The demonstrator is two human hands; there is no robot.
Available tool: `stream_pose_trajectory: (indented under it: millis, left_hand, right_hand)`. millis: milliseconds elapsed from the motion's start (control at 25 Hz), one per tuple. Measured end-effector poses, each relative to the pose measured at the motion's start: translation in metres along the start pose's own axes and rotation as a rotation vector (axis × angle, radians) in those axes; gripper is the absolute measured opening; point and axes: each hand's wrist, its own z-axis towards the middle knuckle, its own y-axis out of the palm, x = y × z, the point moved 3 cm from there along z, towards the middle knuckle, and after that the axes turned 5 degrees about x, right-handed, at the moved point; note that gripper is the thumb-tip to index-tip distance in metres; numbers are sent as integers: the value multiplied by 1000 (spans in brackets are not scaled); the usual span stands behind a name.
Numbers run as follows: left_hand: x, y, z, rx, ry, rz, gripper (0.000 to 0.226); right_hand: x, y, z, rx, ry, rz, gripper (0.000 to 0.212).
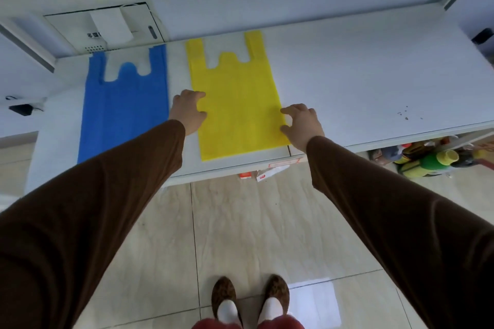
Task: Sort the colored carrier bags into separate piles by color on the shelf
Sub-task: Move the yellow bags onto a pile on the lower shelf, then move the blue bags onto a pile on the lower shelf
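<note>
Hands flank a flat yellow non-woven carrier bag (238, 104) on the white shelf (361, 75): left hand (188, 109) and right hand (302, 123) rest at its side edges, fingers loosely bent, grasping nothing. Just beside, a blue non-woven carrier bag (123, 107) lies flat.

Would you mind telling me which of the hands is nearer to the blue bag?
Left. The left hand rests on the yellow bag's left edge, beside the blue bag; the right hand is at its right edge.
</note>
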Motion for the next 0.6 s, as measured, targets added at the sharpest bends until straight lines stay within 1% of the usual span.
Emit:
stream_pose_trajectory:
  millis: [120, 280, 440, 600]
  left_hand:
    - [23, -33, -60, -56, 56, -1, 52]
    - [53, -93, -142, -98, 118, -55, 48]
    - [95, -160, -224, -99, 187, -120, 43]
    - [139, -235, -298, -45, 274, -165, 40]
  right_hand:
    - [-13, -40, -44, -24, -23, -27, 49]
    - [-35, -110, -112, -12, -50, -29, 44]
    - [-68, -189, -183, 63, -165, -82, 38]
    - [-102, -270, -248, 151, -253, -79, 34]
